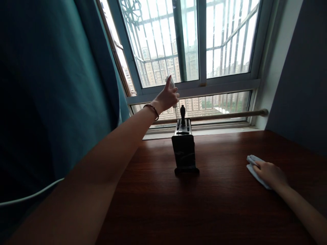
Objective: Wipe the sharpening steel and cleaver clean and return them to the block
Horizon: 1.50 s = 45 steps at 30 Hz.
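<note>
My left hand [167, 96] reaches far forward, its fingers wrapped round the pale handle of a knife [176, 114]. The thumb points up along the handle. Below the fist, the thin blade runs down to the left side of a dark knife block [184, 151]; its lower end is hidden there. A second knife with a black handle [182, 114] stands upright in the block's top. Off to the right, my right hand [271, 174] is closed on a folded light-blue cloth [255, 166], which rests on the tabletop.
A reddish-brown wooden table [219, 200] spreads beneath the block. Behind it are a barred window [201, 44] and a horizontal rail [230, 115]. A teal curtain [76, 85] hangs at the left, with a white cable [33, 194] below. A dark wall [304, 88] borders the right.
</note>
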Each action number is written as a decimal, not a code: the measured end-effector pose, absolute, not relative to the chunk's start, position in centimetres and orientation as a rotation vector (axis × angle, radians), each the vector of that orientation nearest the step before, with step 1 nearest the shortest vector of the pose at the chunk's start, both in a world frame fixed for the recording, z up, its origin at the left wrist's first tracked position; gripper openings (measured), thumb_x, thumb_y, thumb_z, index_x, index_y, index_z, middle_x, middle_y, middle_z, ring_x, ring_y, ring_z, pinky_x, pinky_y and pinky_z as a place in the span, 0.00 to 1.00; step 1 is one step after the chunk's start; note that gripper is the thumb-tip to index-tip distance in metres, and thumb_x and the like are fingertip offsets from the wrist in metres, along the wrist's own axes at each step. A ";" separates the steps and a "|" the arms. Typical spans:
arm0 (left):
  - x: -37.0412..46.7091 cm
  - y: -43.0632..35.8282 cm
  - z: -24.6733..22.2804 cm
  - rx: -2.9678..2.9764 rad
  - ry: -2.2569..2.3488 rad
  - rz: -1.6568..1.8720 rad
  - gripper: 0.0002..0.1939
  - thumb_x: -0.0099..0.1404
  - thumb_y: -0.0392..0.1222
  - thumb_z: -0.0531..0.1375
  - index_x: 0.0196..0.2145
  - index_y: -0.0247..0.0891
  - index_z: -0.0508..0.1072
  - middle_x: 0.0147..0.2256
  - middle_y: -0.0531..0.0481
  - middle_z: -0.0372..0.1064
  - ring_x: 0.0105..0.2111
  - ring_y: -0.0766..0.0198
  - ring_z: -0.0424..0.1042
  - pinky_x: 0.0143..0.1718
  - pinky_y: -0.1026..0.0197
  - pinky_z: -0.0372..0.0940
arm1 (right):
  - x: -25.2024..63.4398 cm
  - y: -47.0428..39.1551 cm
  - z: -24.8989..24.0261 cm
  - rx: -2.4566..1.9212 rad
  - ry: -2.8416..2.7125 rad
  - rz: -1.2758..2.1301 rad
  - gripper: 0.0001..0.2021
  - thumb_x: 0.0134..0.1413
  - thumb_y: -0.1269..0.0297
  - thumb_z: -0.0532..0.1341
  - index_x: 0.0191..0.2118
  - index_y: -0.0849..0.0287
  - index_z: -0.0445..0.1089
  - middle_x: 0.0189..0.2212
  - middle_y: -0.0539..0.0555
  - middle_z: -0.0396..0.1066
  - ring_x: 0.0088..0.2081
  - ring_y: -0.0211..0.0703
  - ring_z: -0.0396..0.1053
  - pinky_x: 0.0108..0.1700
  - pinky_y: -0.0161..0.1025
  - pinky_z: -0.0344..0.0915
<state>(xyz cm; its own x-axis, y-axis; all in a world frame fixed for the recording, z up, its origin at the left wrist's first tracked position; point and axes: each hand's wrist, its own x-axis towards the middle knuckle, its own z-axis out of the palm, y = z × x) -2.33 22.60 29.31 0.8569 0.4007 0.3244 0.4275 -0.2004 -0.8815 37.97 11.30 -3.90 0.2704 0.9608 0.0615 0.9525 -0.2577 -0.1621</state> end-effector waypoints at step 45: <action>-5.4 20.3 21.1 -1.973 -0.807 -0.904 0.16 0.66 0.33 0.52 0.51 0.37 0.65 0.54 0.45 0.63 0.57 0.57 0.56 0.60 0.45 0.45 | 38.4 11.4 -4.4 -2.295 -1.823 0.001 0.21 0.56 0.55 0.44 0.40 0.55 0.72 0.36 0.63 0.72 0.36 0.56 0.70 0.31 0.42 0.57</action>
